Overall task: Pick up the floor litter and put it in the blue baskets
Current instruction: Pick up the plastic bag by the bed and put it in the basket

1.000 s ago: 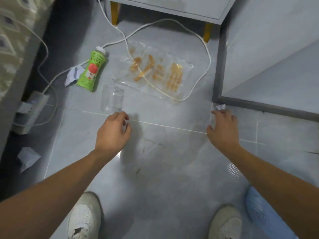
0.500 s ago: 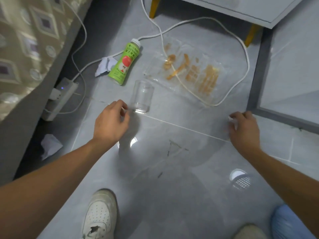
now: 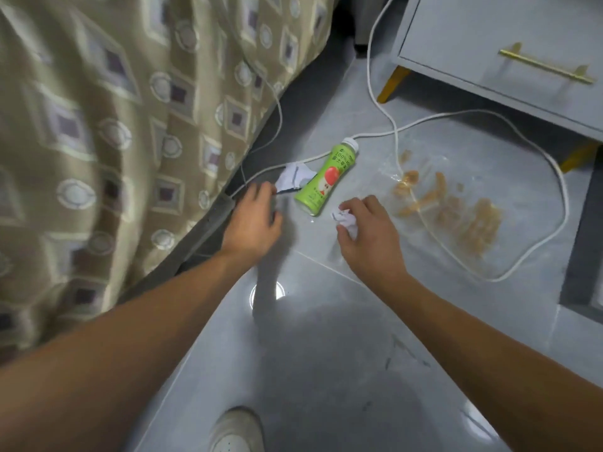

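Right hand (image 3: 368, 236) fingers closed on crumpled paper wad (image 3: 345, 219), left hand (image 3: 253, 223) fingers spread, glossy green bottle (image 3: 326, 179)

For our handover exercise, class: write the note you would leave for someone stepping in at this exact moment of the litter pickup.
Right hand: closed around a crumpled white paper ball.
Left hand: open, empty, fingers just short of a crumpled white paper scrap near the bed edge.
On the grey tiled floor: a green plastic apple-juice bottle on its side beside that scrap; a clear plastic wrapper with orange residue under a white cable.
Done: one ball picked up.
Left: scrap, bottle, wrapper; no blue basket in view.
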The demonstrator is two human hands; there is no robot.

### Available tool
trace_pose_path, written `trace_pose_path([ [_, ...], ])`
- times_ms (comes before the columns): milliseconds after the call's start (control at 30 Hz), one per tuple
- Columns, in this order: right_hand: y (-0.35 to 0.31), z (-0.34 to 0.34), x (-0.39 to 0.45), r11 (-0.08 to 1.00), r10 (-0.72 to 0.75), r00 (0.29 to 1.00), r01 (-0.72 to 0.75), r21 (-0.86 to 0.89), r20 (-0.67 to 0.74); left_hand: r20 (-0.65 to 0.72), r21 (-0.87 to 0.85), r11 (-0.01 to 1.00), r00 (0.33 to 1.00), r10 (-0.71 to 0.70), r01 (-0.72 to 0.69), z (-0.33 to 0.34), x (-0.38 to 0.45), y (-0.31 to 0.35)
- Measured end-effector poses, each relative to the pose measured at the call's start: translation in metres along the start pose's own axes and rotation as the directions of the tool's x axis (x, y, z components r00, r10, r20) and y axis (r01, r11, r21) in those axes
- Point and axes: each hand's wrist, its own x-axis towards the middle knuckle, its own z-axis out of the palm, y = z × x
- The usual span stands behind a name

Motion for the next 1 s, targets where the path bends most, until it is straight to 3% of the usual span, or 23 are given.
trace_pose_path([
  [167, 0.001, 0.005, 0.028, 0.999, -0.043, 0.999, 0.043, -0.008, -0.007, 0.101, -0.030, 0.999, 0.994, 0.033, -0.030, 0.032, 0.058, 0.003],
  [267, 0.009, -0.001, 0.027, 0.999, -0.052, 0.999, 0.052, 0.007, -0.004, 0.166, 0.062, 0.995, 0.984, 0.069, -0.081, 0.050, 0.075, -0.001],
  [600, 0.034, -0.073, -0.027, 0.996, 0.082, 0.993, -0.079, 0.044, -0.081, 0.003, 0.185, 0.983, 1.000, -0.018, 0.017, 0.009, 0.023, 0.024],
  [767, 0.019, -0.149, -0.086, 0.978, 0.202, 0.965, -0.191, 0.081, -0.165, -0.004, 0.095, 0.991, 0.995, -0.098, 0.098, -0.051, -0.042, 0.094],
  [900, -0.003, -0.225, -0.150, 0.943, 0.331, 0.910, -0.309, 0.124, -0.251, 0.094, -0.010, 0.998, 0.993, 0.070, -0.070, -0.095, -0.101, 0.189],
  [1000, -0.018, -0.286, -0.205, 0.892, 0.452, 0.833, -0.415, 0.179, -0.320, 0.235, -0.082, 0.973, 0.944, 0.231, -0.217, -0.117, -0.140, 0.269],
])
